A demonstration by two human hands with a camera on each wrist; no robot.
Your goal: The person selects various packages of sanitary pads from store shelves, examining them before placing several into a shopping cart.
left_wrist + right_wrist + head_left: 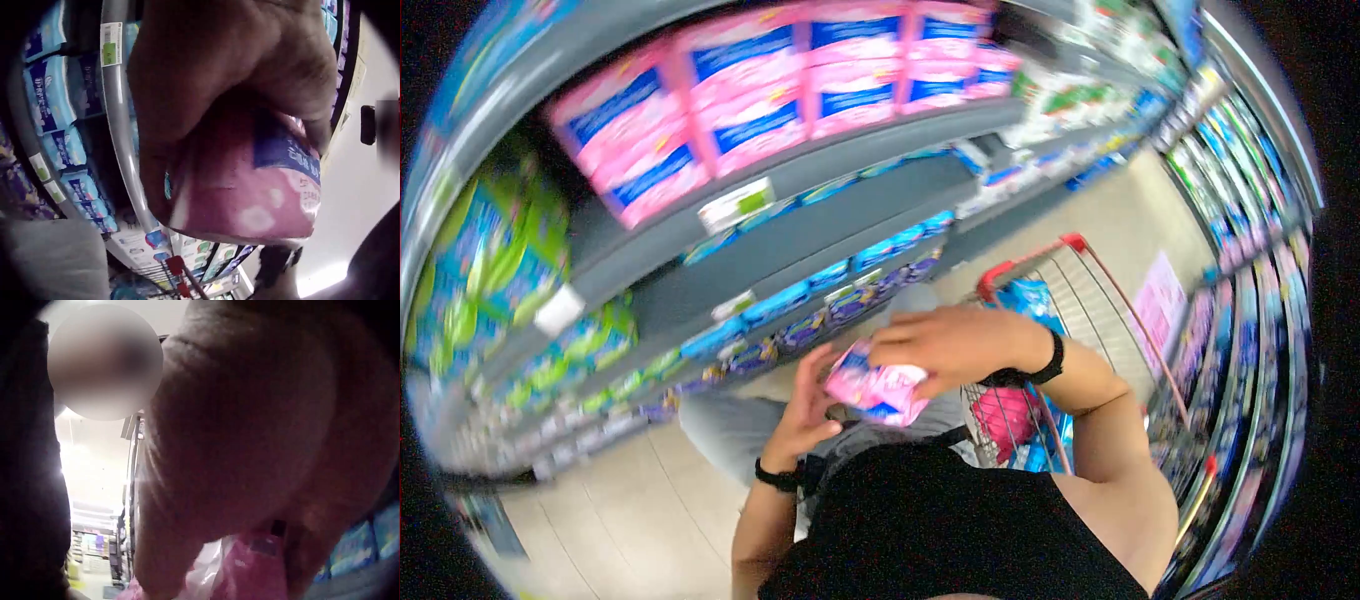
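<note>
A pink pack [878, 388] with a blue label is between the two hands, in front of the black top. The left hand [800, 412] holds its left end, fingers on one side and thumb on the other; the left wrist view shows that hand [231, 69] curved around the pink pack [250, 194]. From above and the right, the right hand [955, 345] grips the pack, its fingers bent over the top. In the right wrist view the right hand [237, 444] hides most of the pink wrapping [253, 569]. Both wrists wear black bands.
A shopping cart [1074, 241] with blue and pink goods stands at the right, beside the right forearm. Shelves [800, 240] run along the left and front, with rows of pink packs [750, 85] above and green packs [490, 260] at the left. More stocked shelving [1250, 300] is at the right.
</note>
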